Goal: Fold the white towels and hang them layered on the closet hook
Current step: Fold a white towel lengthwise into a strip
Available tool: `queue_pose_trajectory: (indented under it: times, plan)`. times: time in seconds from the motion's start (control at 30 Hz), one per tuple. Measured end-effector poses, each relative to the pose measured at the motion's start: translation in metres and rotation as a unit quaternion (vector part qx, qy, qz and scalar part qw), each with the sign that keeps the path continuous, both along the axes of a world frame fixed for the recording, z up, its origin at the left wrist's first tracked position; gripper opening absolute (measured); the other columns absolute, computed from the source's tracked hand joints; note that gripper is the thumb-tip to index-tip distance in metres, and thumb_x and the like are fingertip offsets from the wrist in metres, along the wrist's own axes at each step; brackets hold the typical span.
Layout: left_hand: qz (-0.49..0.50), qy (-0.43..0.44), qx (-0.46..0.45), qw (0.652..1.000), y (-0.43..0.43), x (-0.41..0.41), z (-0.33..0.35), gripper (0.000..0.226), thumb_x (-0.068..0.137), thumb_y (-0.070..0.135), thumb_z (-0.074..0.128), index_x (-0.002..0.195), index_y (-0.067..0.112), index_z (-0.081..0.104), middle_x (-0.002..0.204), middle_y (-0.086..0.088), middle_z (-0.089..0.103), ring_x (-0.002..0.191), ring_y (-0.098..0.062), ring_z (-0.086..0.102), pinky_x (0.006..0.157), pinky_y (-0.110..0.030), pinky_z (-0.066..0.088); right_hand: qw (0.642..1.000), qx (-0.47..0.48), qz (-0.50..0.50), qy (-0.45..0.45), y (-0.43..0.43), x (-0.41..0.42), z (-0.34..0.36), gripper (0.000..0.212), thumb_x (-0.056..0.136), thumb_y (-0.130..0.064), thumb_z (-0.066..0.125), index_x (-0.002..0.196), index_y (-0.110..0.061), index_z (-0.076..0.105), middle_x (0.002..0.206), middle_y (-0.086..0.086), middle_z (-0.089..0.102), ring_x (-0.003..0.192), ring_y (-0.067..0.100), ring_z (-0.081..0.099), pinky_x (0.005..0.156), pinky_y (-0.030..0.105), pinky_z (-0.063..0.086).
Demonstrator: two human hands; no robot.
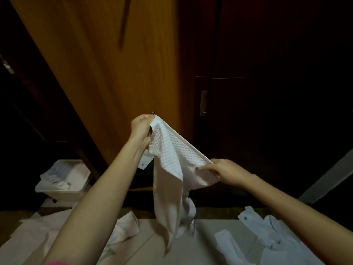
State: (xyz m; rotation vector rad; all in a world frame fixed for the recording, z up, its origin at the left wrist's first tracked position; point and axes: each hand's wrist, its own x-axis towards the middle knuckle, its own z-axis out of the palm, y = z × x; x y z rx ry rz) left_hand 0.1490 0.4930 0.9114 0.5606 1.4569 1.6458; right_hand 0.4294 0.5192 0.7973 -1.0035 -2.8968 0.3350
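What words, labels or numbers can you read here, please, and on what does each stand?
No text can be read.
Dark round mark on the tag behind the towel: too blurred to read.
Dark round marks on the cloth at right: too small to read.

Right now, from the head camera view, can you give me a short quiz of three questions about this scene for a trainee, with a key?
1. True or false: the left hand and the right hand both hold the white waffle towel.
2. Which hand is higher in the picture? A: left. B: right. C: both level.
3. Short answer: what lies in the white bin at the left?

Key: 1 true; 2 A; 3 white cloths.
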Motion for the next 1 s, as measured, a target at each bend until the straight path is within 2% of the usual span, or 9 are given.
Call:
queue_pose_trajectory:
  times: [0.1,0.2,0.27,0.4,0.5,0.63,0.8,0.9,1.0]
  plan:
    - [0.015,0.044,0.013,0.999,0.004,-0.004,0.002,0.022,0.096,0.007,0.058,0.074,0.008,0.056,0.065,-0.005,0.053,0.051,-0.013,0.052,0.050,-0.024,0.044,0.984,-0.109,-0.080,0.115,0.001,-0.002,-0.007,0.033,0.096,-0.008,0.052,0.122,-0.023,0.067,0.117,-0.003,0.064,0.105,0.007,0.060,0.089,0.017,0.048]
    - [0.025,0.106,-0.026,0.994,0.005,-0.004,-0.001,0.025,0.098,0.013,0.056,0.073,0.013,0.053,0.067,-0.003,0.048,0.051,-0.012,0.043,0.045,-0.023,0.035,0.927,-0.169,-0.185,0.280,0.006,-0.017,0.012,0.036,0.093,0.003,0.046,0.115,-0.013,0.071,0.103,-0.006,0.069,0.080,-0.008,0.062,0.069,0.009,0.046]
    - [0.020,0.106,-0.052,0.993,0.005,0.004,-0.006,0.018,0.098,0.011,0.055,0.079,0.013,0.057,0.072,-0.004,0.052,0.047,-0.007,0.049,0.038,-0.016,0.037,0.900,-0.198,-0.188,0.339,0.006,-0.033,0.036,0.038,0.092,0.001,0.046,0.114,-0.016,0.072,0.095,-0.012,0.068,0.077,-0.006,0.063,0.067,0.020,0.049]
    - [-0.003,0.043,-0.051,0.998,0.006,0.032,-0.017,0.019,0.098,0.008,0.054,0.111,-0.003,0.061,0.092,-0.014,0.063,0.066,-0.011,0.065,0.047,-0.015,0.048,0.932,-0.171,-0.115,0.297,-0.007,-0.070,0.073,0.035,0.088,-0.040,0.065,0.114,-0.017,0.072,0.108,-0.011,0.068,0.097,0.000,0.062,0.087,0.027,0.052]
    - [0.009,-0.015,-0.029,0.999,0.006,0.048,-0.014,0.015,0.095,0.002,0.057,0.105,-0.007,0.063,0.095,-0.017,0.066,0.079,-0.020,0.067,0.056,-0.020,0.054,0.958,-0.066,-0.115,0.253,-0.015,-0.091,0.079,0.050,0.080,-0.057,0.066,0.072,-0.007,0.065,0.070,0.005,0.061,0.064,0.012,0.055,0.056,0.025,0.041]
    - [-0.092,-0.074,0.000,0.993,0.001,0.052,-0.009,0.023,0.083,-0.018,0.059,0.064,-0.005,0.067,0.061,-0.011,0.066,0.058,-0.012,0.068,0.055,-0.018,0.055,0.937,-0.070,-0.144,0.310,-0.014,-0.092,0.081,0.041,0.087,-0.038,0.068,0.057,-0.011,0.058,0.053,0.001,0.054,0.051,0.010,0.049,0.048,0.021,0.032]
    - [-0.153,-0.107,0.010,0.982,-0.002,0.045,-0.006,0.016,0.083,-0.017,0.059,0.074,-0.006,0.067,0.068,-0.011,0.068,0.068,-0.013,0.070,0.060,-0.017,0.055,0.916,-0.128,-0.128,0.358,-0.019,-0.083,0.079,0.029,0.093,-0.010,0.057,0.066,0.001,0.059,0.066,0.009,0.056,0.062,0.009,0.046,0.062,0.028,0.036]
    - [-0.190,0.127,-0.022,0.973,-0.002,0.030,-0.009,0.019,0.088,-0.006,0.059,0.087,0.010,0.070,0.081,-0.009,0.068,0.066,-0.011,0.065,0.056,-0.021,0.050,0.921,-0.121,-0.106,0.355,-0.018,-0.071,0.088,0.034,0.094,-0.007,0.054,0.062,-0.017,0.048,0.066,-0.006,0.047,0.062,0.003,0.042,0.060,0.022,0.034]
    - [-0.295,0.352,-0.017,0.888,-0.001,0.012,-0.007,0.023,0.093,0.010,0.061,0.095,0.031,0.072,0.107,-0.002,0.059,0.092,-0.010,0.058,0.073,-0.018,0.047,0.948,-0.099,-0.070,0.296,-0.013,-0.058,0.099,0.022,0.097,-0.009,0.051,0.077,-0.012,0.060,0.079,0.000,0.060,0.073,0.009,0.054,0.067,0.031,0.046]
